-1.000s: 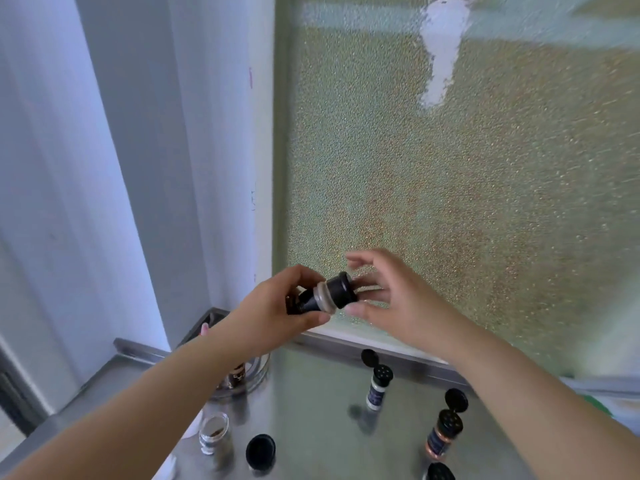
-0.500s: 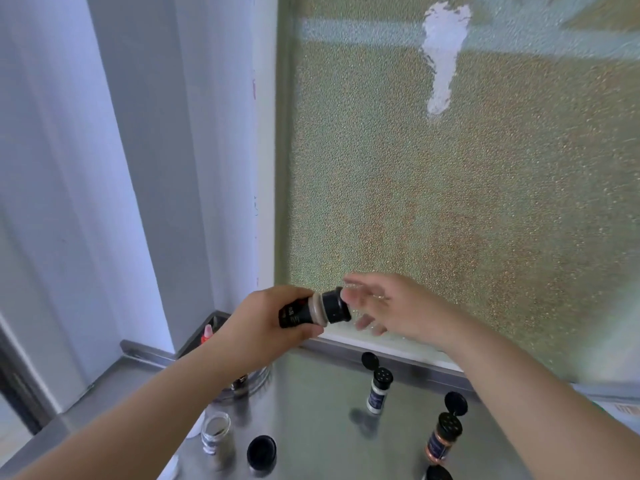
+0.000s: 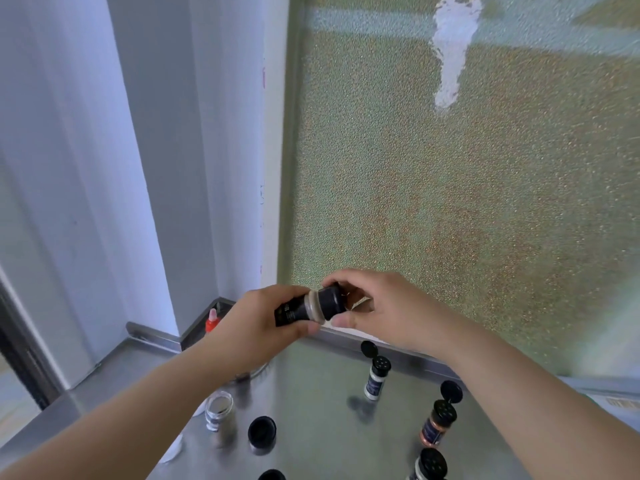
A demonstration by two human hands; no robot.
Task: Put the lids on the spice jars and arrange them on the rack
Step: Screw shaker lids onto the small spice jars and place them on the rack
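Observation:
My left hand (image 3: 263, 323) grips a spice jar (image 3: 301, 309) with a dark label, held sideways above the steel counter. My right hand (image 3: 377, 306) has its thumb and fingers curled round the jar's black lid (image 3: 332, 301). On the counter stand two jars with flip caps open, one white (image 3: 375, 377) and one orange (image 3: 437, 424), and a third (image 3: 429, 465) at the bottom edge. An open glass jar (image 3: 219, 410) stands without a lid beside a loose black lid (image 3: 262, 430).
The steel counter (image 3: 322, 410) has a raised rim along the frosted glass panel (image 3: 450, 202). A red-capped bottle (image 3: 212, 320) sits in the back left corner. White wall panels rise at the left. A round metal item shows partly under my left forearm.
My right hand has come back onto the lid, its fingers now curled round it. Both hands and the jar have shifted slightly lower in view.

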